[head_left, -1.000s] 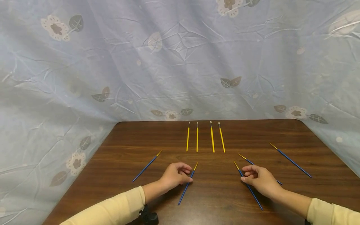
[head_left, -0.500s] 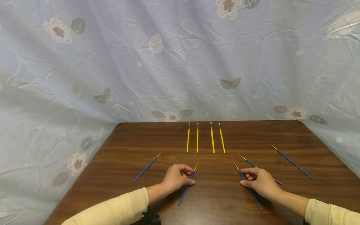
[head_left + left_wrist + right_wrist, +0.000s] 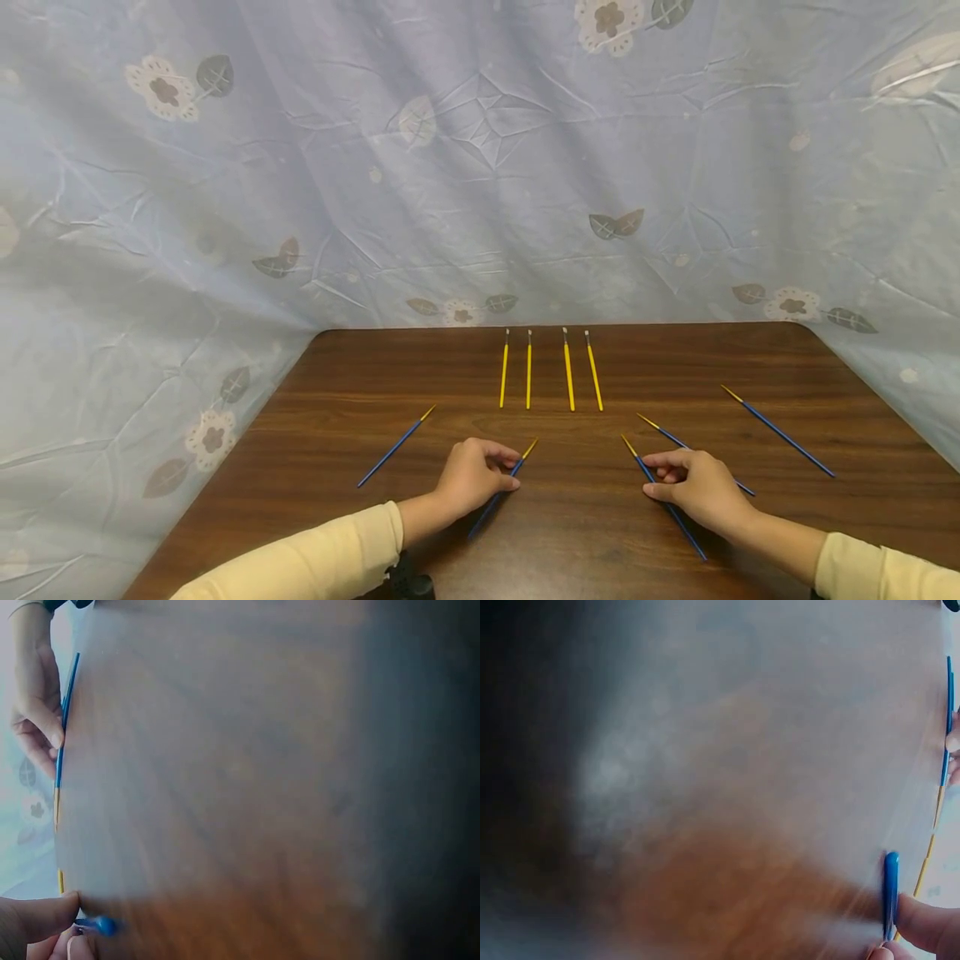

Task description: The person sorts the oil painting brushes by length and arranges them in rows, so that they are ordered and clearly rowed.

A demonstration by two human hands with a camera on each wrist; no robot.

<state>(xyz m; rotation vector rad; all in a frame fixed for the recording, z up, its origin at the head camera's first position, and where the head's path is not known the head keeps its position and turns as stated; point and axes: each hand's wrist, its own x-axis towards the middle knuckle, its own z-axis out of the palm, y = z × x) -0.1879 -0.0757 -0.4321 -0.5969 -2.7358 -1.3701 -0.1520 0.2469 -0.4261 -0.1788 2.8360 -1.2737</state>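
In the head view my left hand point(image 3: 472, 479) pinches a thin blue paintbrush point(image 3: 483, 518) between thumb and fingers; its gold tip points away to the right. To the right, my right hand point(image 3: 697, 490) pinches another blue paintbrush point(image 3: 684, 527), its gold tip pointing away to the left. In the left wrist view the blue handle end point(image 3: 105, 925) sticks out by the left thumb. The right wrist view has the other blue handle point(image 3: 890, 889) against the right thumb. Partly behind the right hand lies a further blue paintbrush point(image 3: 673, 437).
Several yellow paintbrushes point(image 3: 528, 375) lie side by side at the back of the brown wooden table point(image 3: 375, 358). One blue brush point(image 3: 393, 454) lies at left, another point(image 3: 787, 440) at far right. A patterned cloth point(image 3: 480, 208) hangs behind the table.
The left hand's fingers have closed on its brush, which has turned slightly, tip to the right. The right hand's brush has turned very slightly. The other brushes keep their places.
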